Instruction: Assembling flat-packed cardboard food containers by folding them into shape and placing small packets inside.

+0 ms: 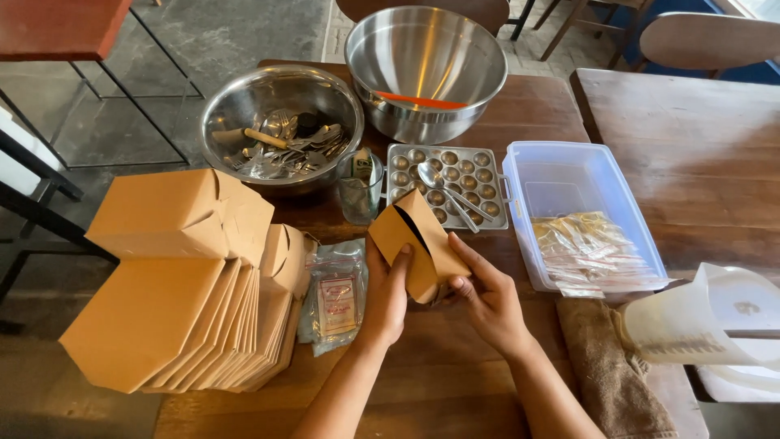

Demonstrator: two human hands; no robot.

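Observation:
Both hands hold one small brown cardboard box (pixel 416 240) above the wooden table (pixel 455 382), tilted, with a dark gap showing at its top seam. My left hand (pixel 385 297) grips its left side with the thumb on the front face. My right hand (pixel 487 299) supports its right and lower side from underneath. Just left of my left hand lies a clear plastic packet (pixel 335 297) with a red and white label.
A fanned stack of flat brown boxes (pixel 175 321) with folded boxes (pixel 183 213) on top fills the left. Behind are a steel bowl of utensils (pixel 280 126), an empty steel bowl (pixel 425 69), a glass cup (pixel 360 189), a dimpled metal tray with spoon (pixel 448 185), a clear tub of packets (pixel 581 215), a burlap cloth (pixel 609 366) and a plastic jug (pixel 707 321).

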